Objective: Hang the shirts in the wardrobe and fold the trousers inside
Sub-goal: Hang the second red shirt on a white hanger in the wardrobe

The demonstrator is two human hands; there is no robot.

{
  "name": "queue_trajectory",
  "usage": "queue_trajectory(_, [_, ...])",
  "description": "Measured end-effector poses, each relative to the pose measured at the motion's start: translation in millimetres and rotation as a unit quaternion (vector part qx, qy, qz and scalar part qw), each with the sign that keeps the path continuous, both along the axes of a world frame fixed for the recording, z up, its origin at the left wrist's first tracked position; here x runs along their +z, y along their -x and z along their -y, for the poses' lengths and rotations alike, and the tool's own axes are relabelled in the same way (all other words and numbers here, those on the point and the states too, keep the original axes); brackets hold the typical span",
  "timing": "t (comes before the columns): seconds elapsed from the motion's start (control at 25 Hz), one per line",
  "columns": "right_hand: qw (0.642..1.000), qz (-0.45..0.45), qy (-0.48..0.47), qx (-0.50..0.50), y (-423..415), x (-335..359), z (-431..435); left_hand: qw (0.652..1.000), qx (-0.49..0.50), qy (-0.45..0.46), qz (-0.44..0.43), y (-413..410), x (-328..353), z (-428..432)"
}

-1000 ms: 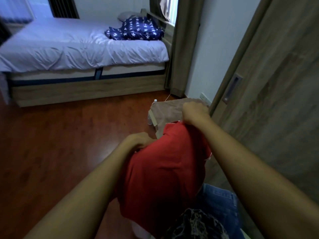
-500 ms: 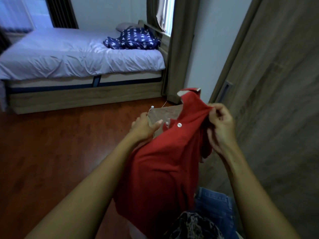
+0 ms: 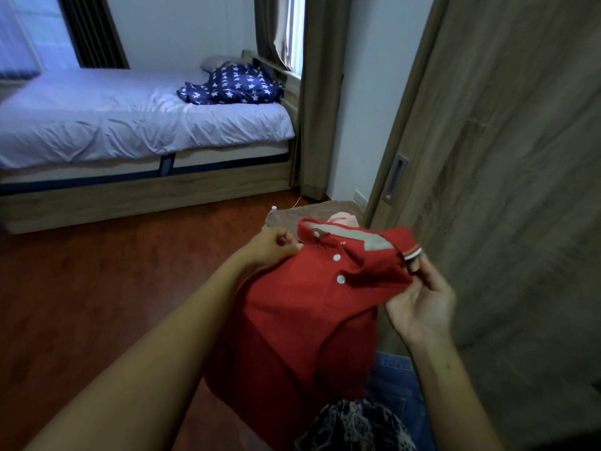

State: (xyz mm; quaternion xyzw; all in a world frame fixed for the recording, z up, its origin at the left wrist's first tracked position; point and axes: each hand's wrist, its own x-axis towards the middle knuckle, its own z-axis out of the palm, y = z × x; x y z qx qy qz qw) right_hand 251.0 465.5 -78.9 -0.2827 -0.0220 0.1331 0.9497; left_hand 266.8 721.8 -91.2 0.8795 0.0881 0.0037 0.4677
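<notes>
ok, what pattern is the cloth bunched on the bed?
The cloth is navy blue with white stars, clearest in the head view.

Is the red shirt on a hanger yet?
No. The red shirt hangs loose between the left hand and right hand, each gripping it near the collar; no hanger is visible.

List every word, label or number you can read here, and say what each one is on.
Red shirt, inside the neck: a tiny pale mark, too small and blurred to read.
Star-print cloth: stars only, no writing.
Wardrobe door: no writing.
No readable text shows anywhere else.
</notes>
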Motion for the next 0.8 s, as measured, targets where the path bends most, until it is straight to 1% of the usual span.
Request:
queue_trajectory(0.04, [0.998,-0.046,0.049,-0.020,-3.7,-0.4,-1.2,0.999,0.007,-0.016,0.033,-1.5,-1.8,0.0])
queue_trajectory(0.08, [0.989,-0.083,0.121,-0.030,-6.5,0.3,-2.2,0.998,0.006,-0.040,0.050,-1.0,-1.1,2.2])
queue_trajectory(0.16, [0.962,-0.114,0.247,-0.004,-12.8,-0.7,-2.8,0.994,0.009,-0.060,0.090,0.8,1.6,8.6])
queue_trajectory(0.24, [0.937,-0.101,0.329,0.068,-12.2,2.3,-6.5,0.988,0.035,-0.021,0.146,4.0,9.5,13.6])
queue_trajectory(0.28, [0.924,-0.095,0.360,0.085,-12.4,1.3,-8.2,0.983,0.049,0.005,0.175,5.0,13.6,15.4])
queue_trajectory(0.36, [0.898,-0.075,0.426,0.081,-15.0,-5.6,-12.1,0.969,0.071,0.074,0.223,6.6,21.9,16.9])
queue_trajectory(0.44, [0.863,-0.044,0.499,0.068,-15.2,-13.8,-17.3,0.955,0.104,0.153,0.233,7.4,30.6,16.0])
queue_trajectory(0.48, [0.851,-0.031,0.519,0.065,-14.9,-19.0,-18.9,0.958,0.134,0.152,0.205,9.4,35.9,15.4])
queue_trajectory(0.52, [0.846,-0.026,0.530,0.056,-14.3,-23.7,-19.4,0.971,0.161,0.108,0.137,10.6,39.9,13.6])
queue_trajectory(0.56, [0.846,-0.024,0.530,0.046,-14.2,-30.6,-19.3,0.986,0.158,0.035,0.047,12.7,42.8,12.3])
queue_trajectory(0.6, [0.849,-0.018,0.526,0.041,-10.7,-34.2,-18.7,0.990,0.130,-0.050,-0.037,15.7,44.4,13.5])
queue_trajectory(0.64, [0.853,-0.009,0.520,0.040,-7.5,-37.9,-18.1,0.983,0.094,-0.121,-0.099,19.6,46.2,18.4])
queue_trajectory(0.68, [0.862,0.002,0.506,0.039,-3.1,-39.9,-17.5,0.971,0.072,-0.180,-0.142,24.2,48.0,24.6])
queue_trajectory(0.72, [0.876,0.017,0.482,0.030,0.9,-41.1,-16.7,0.957,0.065,-0.225,-0.171,25.6,48.7,30.8])
queue_trajectory(0.8, [0.916,0.033,0.400,-0.001,6.3,-40.3,-12.1,0.927,0.060,-0.311,-0.201,27.7,51.9,42.8])
